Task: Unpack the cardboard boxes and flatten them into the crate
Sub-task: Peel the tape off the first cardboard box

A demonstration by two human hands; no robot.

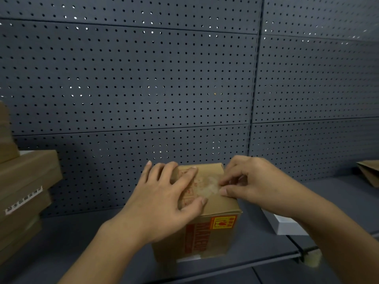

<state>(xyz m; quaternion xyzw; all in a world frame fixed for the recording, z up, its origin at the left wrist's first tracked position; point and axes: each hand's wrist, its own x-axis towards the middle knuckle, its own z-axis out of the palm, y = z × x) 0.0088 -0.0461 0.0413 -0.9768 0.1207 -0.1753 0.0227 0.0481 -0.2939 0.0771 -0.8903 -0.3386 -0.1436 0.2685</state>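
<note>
Left hand (164, 199) lies spread flat on top of the cardboard box (207, 228), fingers straight, thumb at the near top edge. Right hand (250, 181) pinches the clear tape (209, 186) on the box top between thumb and forefinger. Box sits lower centre of frame on a dark grey shelf (82, 238), red-orange print on its front. Stacked brown boxes (26, 187) at left edge. White box (285, 224) right of centre, partly behind right forearm. Flattened cardboard (369, 173) far right. Pegboard wall (143, 78) behind.
</note>
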